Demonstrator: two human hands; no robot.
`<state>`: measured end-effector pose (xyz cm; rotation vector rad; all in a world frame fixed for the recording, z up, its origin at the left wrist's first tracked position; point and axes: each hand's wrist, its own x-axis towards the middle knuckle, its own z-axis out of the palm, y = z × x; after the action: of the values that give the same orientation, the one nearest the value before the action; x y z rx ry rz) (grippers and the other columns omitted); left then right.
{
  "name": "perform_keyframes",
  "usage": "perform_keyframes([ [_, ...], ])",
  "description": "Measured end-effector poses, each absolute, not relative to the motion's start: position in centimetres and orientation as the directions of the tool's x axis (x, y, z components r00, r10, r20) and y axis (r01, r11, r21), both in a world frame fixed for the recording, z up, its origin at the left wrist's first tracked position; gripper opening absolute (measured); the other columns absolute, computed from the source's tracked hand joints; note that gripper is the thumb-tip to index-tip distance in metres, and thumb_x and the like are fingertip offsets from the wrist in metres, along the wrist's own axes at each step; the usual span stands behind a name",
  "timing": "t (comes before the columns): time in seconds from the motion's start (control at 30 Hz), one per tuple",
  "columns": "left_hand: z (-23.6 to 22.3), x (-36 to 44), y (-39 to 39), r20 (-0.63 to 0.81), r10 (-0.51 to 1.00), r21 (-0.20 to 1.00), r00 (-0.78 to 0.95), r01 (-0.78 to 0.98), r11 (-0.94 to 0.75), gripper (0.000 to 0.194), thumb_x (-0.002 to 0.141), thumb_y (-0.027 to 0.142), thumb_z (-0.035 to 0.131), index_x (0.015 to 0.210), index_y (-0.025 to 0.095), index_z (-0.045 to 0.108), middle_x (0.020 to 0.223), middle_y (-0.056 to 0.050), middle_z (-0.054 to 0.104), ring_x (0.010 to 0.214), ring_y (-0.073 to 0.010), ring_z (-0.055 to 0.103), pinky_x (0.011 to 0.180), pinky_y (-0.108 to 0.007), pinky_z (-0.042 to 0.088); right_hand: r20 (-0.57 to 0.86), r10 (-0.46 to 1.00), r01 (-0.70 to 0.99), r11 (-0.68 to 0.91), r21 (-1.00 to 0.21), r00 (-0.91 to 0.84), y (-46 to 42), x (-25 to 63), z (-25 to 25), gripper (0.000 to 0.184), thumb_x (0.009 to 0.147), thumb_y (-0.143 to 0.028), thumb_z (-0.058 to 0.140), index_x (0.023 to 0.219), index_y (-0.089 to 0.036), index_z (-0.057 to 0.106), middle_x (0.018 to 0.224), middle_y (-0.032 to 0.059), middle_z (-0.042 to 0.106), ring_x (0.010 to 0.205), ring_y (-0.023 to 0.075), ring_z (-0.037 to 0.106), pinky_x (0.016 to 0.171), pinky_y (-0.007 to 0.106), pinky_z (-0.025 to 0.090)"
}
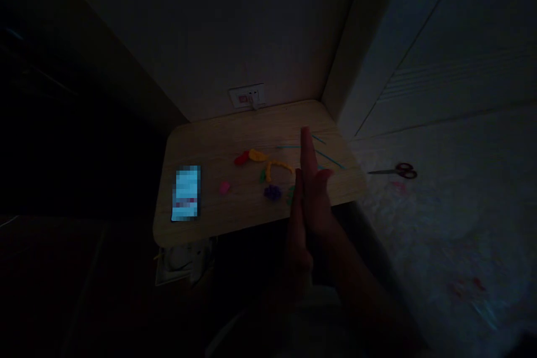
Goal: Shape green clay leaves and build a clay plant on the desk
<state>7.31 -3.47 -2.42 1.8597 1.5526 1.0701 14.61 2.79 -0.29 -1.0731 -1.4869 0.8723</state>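
Modelling dough, by its look, lies in coloured pieces (272,193) on the table (197,140). Fingers run straight and close together on the right hand (318,196), palm towards the left hand (297,229); whether anything sits between cannot be told. Flat palms and light, even pressure would suit soft dough. Beyond lie thin blue sticks (330,159).

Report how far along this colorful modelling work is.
The red piece and orange piece look shaped; the yellow strip is bent. The left hand and right hand are palm to palm, hiding anything between. The round pink lump looks unworked, so may be left.
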Motion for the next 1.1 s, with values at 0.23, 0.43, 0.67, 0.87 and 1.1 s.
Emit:
perform_keyframes([
  [0.23,-2.7,7.6,-3.3,0.143,0.984,0.989,-0.108,0.045,-0.139,0.043,0.11,0.044,0.044,0.139,0.023,0.068,0.139,-0.013,0.074,0.129,-0.028,0.07,0.109,-0.044,0.056,0.109,0.964,-0.012,0.116,-0.993,0.241,4.5,13.8,-0.7,0.085,0.104,-0.073,-0.005,0.173,-0.031,0.022,0.179,0.0031,0.028,0.166,0.0291,0.024,0.131,0.058,0.027],
  [0.43,-2.1,6.5,-1.2,-0.197,0.959,0.806,-0.202,-0.591,0.041,0.026,0.082,0.041,0.088,0.095,0.02,0.079,0.098,-0.005,0.082,0.095,-0.0201,0.077,0.092,-0.032,0.06,0.099,0.952,-0.244,0.174,-0.954,0.289,3.9,13.6,-1.7,0.071,0.105,-0.076,0.025,0.155,-0.035,0.054,0.169,0.0041,0.047,0.159,0.0305,0.04,0.125,0.055,0.037],
  [0.67,-1.4,4.6,0.1,-0.254,0.962,0.635,-0.098,-0.767,0.089,0.028,0.074,0.034,0.096,0.091,0.019,0.079,0.091,-0.002,0.079,0.088,-0.015,0.075,0.089,-0.027,0.06,0.101,0.988,-0.175,0.12,-0.977,0.115,1.7,16.4,-1.5,0.024,0.098,-0.049,0.069,0.103,-0.027,0.074,0.105,0.005,0.079,0.098,0.0238,0.074,0.089,0.039,0.057],
  [0.87,-1.9,4.4,-0.2,-0.166,0.975,0.741,-0.15,-0.671,0.022,0.028,0.074,0.037,0.096,0.087,0.019,0.078,0.088,-0.002,0.077,0.086,-0.0141,0.071,0.086,-0.026,0.057,0.117,0.993,0.085,0.116,-0.99,-0.003,0.1,16.8,-0.9,0.023,0.084,-0.032,0.086,0.103,-0.024,0.076,0.097,0.0032,0.08,0.082,0.0194,0.071,0.07,0.03,0.052],
  [1.1,-1.9,4.2,-0.4,-0.194,0.969,0.758,-0.155,-0.651,0.047,0.033,0.065,0.038,0.1,0.086,0.02,0.082,0.089,-0.001,0.078,0.086,-0.0135,0.071,0.085,-0.025,0.057,0.206,0.978,0.134,0.207,-0.969,-0.018,0.1,16.8,-0.7,0.007,0.088,-0.025,0.082,0.095,-0.024,0.082,0.089,0.002,0.08,0.072,0.0162,0.069,0.062,0.027,0.05],
])
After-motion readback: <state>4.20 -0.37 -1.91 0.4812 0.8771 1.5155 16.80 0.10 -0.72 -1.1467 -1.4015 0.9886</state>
